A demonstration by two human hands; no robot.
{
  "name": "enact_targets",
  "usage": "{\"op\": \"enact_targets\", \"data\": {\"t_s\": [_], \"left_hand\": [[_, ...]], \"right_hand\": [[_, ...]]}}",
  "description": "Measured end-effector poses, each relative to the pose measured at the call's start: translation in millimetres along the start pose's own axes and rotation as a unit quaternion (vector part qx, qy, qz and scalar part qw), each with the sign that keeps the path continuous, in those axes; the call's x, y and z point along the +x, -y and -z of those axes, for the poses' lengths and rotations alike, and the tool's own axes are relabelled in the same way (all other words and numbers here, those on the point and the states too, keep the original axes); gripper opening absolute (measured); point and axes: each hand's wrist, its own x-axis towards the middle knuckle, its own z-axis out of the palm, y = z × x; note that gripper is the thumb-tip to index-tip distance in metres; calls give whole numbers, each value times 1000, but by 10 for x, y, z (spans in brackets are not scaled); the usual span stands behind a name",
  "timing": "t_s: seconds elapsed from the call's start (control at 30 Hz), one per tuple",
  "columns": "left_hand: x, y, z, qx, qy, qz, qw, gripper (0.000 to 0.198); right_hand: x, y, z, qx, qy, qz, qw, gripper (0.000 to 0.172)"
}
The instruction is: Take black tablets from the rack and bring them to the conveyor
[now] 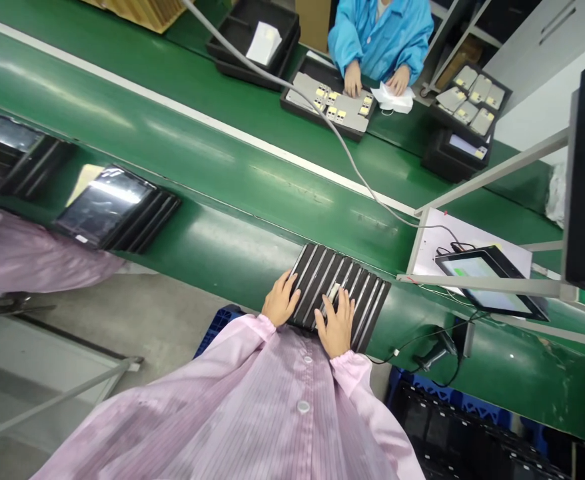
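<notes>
A row of several thin black devices with silver edges [370, 300] stands on edge, side by side, on the green bench right in front of me. My left hand [280, 300] rests at the left end of the row, fingers spread and touching the outermost device. On top of the row's near middle lies my right hand [337, 323], its fingers apart over the edges. A small pale piece [334, 291] shows just beyond the right fingers; whether they touch it I cannot tell. Neither hand is closed round anything.
Left along the bench, a stack of tablets [112, 207] lies near a person's pink sleeve [47, 253]. To the right are a lit tablet [487, 280], a metal frame [487, 285] and a scanner [435, 350] with cables. Across the bench, a person in blue [380, 40] handles parts in a tray [288, 107].
</notes>
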Motion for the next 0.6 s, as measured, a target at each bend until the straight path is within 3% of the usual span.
{"op": "enact_targets", "data": {"t_s": [0.6], "left_hand": [[1,7,-18,-16,11,-4,1000,53]], "right_hand": [[412,347,-119,1,30,46,999,44]]}}
